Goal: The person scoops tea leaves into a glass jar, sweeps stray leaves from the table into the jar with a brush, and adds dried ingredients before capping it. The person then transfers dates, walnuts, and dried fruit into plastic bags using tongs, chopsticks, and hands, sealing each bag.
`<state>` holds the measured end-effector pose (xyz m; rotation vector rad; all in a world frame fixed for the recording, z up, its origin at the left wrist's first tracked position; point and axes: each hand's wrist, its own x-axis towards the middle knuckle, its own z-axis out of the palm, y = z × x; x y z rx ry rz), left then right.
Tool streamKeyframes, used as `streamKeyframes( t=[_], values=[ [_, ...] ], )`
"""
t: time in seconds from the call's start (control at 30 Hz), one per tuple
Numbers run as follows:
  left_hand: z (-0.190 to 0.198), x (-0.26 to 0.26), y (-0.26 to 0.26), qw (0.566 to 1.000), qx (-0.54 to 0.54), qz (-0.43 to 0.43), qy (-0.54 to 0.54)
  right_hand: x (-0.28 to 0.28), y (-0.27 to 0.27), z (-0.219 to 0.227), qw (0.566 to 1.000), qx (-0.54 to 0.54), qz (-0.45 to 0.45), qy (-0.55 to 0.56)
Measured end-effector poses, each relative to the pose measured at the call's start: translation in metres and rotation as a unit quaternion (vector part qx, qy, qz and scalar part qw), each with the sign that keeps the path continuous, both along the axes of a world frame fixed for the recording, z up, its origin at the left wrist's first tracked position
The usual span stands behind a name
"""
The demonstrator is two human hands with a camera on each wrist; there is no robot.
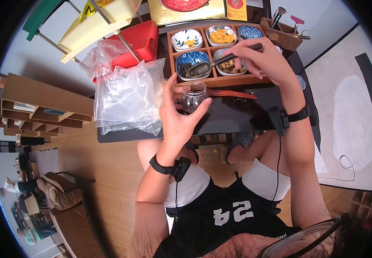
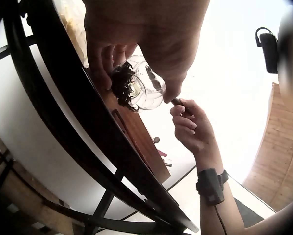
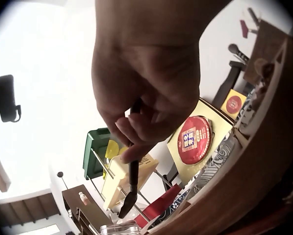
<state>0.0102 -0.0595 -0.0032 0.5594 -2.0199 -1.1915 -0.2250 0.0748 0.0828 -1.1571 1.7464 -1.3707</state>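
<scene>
Currently, the left hand [image 1: 178, 122] is gripping a clear glass jar [image 1: 194, 99], thumb on one side and fingers round the other, with its open mouth up between them. Dark, curled leaves [image 2: 122, 84] lie inside the jar; whether its base touches the table [image 1: 246, 118] cannot be told. The right hand [image 1: 261, 62] is closed round the handle of a dark spoon [image 1: 201, 69], whose head reaches leftward from the fingers, over a blue patterned bowl [image 1: 192, 57] just beyond the left hand's fingertips. That bowl holds dark bits too, in the near left compartment of a wooden tray [image 1: 237, 80]. Under the right hand's fingers, in the next compartment, sits a bowl of brownish pieces [image 1: 230, 67]. A reddish stick [image 1: 233, 93] lies nearer the body than the right hand, just right of the jar. Clear plastic bags [image 1: 128, 96] lie left of the left hand.
</scene>
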Motion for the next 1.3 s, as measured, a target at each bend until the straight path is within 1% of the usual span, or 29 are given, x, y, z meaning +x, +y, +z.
streamKeyframes(
  t=[0.03, 0.1, 0.13, 0.2, 0.23, 0.3, 0.33, 0.4, 0.43, 0.5, 0.6, 0.63, 0.7, 0.77, 0.83, 0.87, 0.93, 0.97, 1.03, 1.17, 1.23, 1.3],
  values=[
    [0.002, 0.0, 0.001, 1.0, 0.001, 0.0, -0.005, 0.006, 0.003, 0.006, 1.0, 0.0, -0.001, 0.0],
    [0.003, 0.0, 0.002, 1.0, 0.009, -0.005, -0.002, 0.019, 0.005, 0.014, 0.993, 0.025, 0.013, 0.115],
    [0.003, 0.0, 0.002, 1.0, 0.016, -0.009, 0.001, 0.021, 0.004, 0.011, 0.993, 0.025, 0.012, 0.115],
    [0.0, -0.001, 0.001, 1.0, 0.017, -0.009, 0.012, 0.024, 0.002, 0.001, 0.978, -0.098, 0.04, 0.18],
    [-0.001, -0.002, 0.001, 1.0, 0.017, -0.008, 0.024, 0.025, 0.003, 0.003, 0.978, -0.098, 0.04, 0.18],
    [-0.001, -0.002, 0.001, 1.0, 0.016, -0.005, 0.019, 0.026, 0.004, 0.009, 0.988, -0.077, 0.034, 0.133],
    [-0.001, -0.001, 0.0, 1.0, 0.015, -0.002, 0.015, 0.027, 0.003, 0.008, 0.988, -0.077, 0.034, 0.133],
    [-0.008, -0.002, -0.002, 1.0, 0.018, -0.007, 0.01, 0.028, -0.003, 0.001, 0.981, -0.111, -0.063, 0.148],
    [-0.01, -0.002, -0.002, 1.0, 0.022, -0.012, 0.005, 0.028, -0.007, -0.005, 0.981, -0.111, -0.063, 0.148],
    [-0.005, 0.0, 0.0, 1.0, 0.019, -0.019, -0.012, 0.026, -0.017, -0.022, 0.961, -0.109, -0.116, 0.227],
    [0.001, 0.0, 0.003, 0.999, 0.022, -0.028, -0.038, 0.028, -0.028, -0.035, 0.956, -0.126, -0.101, 0.245],
    [0.001, 0.0, 0.003, 0.998, 0.028, -0.03, -0.048, 0.026, -0.03, -0.038, 0.958, -0.11, -0.096, 0.248],
    [0.003, 0.001, 0.003, 0.998, 0.031, -0.033, -0.048, 0.023, -0.034, -0.049, 0.961, -0.116, -0.08, 0.238],
    [0.001, 0.001, 0.003, 0.998, 0.034, -0.036, -0.048, 0.02, -0.035, -0.05, 0.964, -0.122, -0.064, 0.228],
    [-0.003, -0.001, 0.001, 0.999, 0.029, -0.022, -0.022, 0.017, -0.033, -0.046, 0.96, -0.111, -0.009, 0.256],
    [-0.003, -0.002, 0.001, 0.999, 0.03, -0.022, -0.023, 0.016, -0.032, -0.046, 0.96, -0.111, -0.009, 0.256],
    [0.0, -0.004, 0.002, 0.996, 0.045, -0.042, 0.062, 0.014, -0.03, -0.044, 0.98, -0.111, -0.005, 0.167],
    [0.002, -0.004, 0.003, 0.996, 0.046, -0.042, 0.062, 0.014, -0.029, -0.043, 0.98, -0.111, -0.005, 0.167],
    [0.004, -0.004, 0.005, 0.994, 0.067, -0.025, 0.086, 0.015, -0.028, -0.041, 0.969, -0.114, -0.058, 0.213],
    [-0.003, -0.002, 0.001, 0.997, 0.05, -0.031, 0.059, 0.019, -0.028, -0.04, 0.966, -0.102, -0.068, 0.228],
    [-0.004, 0.001, 0.002, 0.998, 0.046, -0.039, 0.008, 0.02, -0.028, -0.04, 0.962, -0.098, -0.072, 0.246],
    [-0.004, 0.001, 0.003, 0.997, 0.059, -0.04, -0.004, 0.017, -0.025, -0.04, 0.966, -0.083, -0.061, 0.237]
  ],
)
